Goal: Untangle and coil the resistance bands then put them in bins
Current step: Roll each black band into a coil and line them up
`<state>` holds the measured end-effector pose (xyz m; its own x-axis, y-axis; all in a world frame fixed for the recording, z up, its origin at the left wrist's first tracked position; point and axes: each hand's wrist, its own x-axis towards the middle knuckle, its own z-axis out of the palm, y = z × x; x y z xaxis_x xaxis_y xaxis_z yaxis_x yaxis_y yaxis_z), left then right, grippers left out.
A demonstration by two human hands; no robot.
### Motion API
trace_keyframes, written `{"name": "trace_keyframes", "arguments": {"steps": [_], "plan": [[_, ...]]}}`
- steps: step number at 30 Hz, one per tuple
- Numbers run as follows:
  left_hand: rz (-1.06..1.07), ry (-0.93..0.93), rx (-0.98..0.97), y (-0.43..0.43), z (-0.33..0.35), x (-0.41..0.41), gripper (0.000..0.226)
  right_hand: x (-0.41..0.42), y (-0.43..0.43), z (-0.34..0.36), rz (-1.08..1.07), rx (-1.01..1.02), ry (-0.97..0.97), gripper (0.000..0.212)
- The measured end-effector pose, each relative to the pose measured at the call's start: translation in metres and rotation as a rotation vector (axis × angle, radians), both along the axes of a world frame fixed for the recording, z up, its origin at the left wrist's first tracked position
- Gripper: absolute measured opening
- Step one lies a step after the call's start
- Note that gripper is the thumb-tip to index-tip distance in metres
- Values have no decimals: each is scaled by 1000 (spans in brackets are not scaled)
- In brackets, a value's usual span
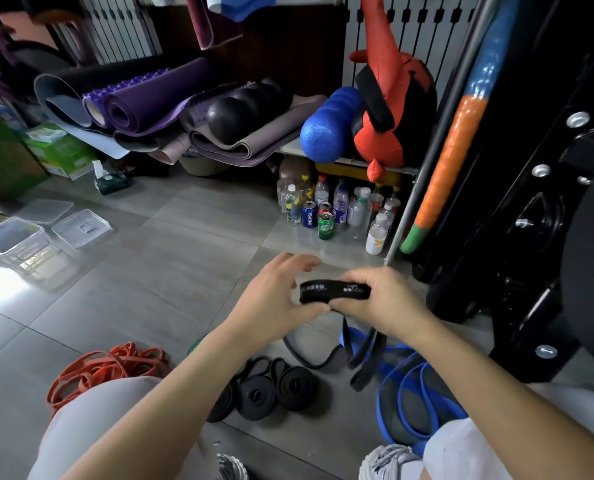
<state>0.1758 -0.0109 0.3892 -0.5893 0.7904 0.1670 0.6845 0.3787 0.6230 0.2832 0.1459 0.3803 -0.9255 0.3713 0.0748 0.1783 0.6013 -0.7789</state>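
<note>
The black band [335, 292] sits in the air between both hands, wound into a flat, oblong coil with white print on its outer turn. The right hand [389, 299] grips the coil's right end, fingers wrapped over the top and thumb underneath. The left hand [274, 296] cups the left end, thumb pressed under it and fingers arched above. The unwound tail [361, 362] hangs from below the right hand and loops onto the tiled floor [184, 271].

Just below the hands, on the floor near its front edge, three coiled black bands [274, 389] lie side by side, touching. To their right, a loose heap of blue bands [409, 393] sprawls under the hanging tail. To the left, well apart, red bands [105, 365] lie in a tangle beside the person's knee.

Near the floor's left edge stands a clear bin [11, 244]. Glare washes across it, and I cannot tell what is inside. Just beside it sits a second clear container [80, 227], and behind them a flat clear lid [46, 209].

At the far edge, bottles and cans [337, 213] cluster under a low shelf holding rolled mats [150, 102] and a blue foam roller [326, 126].
</note>
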Motion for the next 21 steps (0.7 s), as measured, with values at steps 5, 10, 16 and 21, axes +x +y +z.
{"name": "trace_keyframes", "arguments": {"steps": [5, 10, 16, 21], "plan": [[-30, 222, -273, 3, -9, 10, 26, -2, -12, -2, 104, 163, -64, 21], [65, -120, -178, 1, 2, 2, 15, -4, -7, 5, 58, -37, -42, 18], [94, -477, 18, -3, 14, -2, 22, -2, 4, 18, 44, -273, 19, 25], [47, -459, -29, -4, 19, 0, 23, 2, 3, 23, 82, -448, 102, 22]]}}
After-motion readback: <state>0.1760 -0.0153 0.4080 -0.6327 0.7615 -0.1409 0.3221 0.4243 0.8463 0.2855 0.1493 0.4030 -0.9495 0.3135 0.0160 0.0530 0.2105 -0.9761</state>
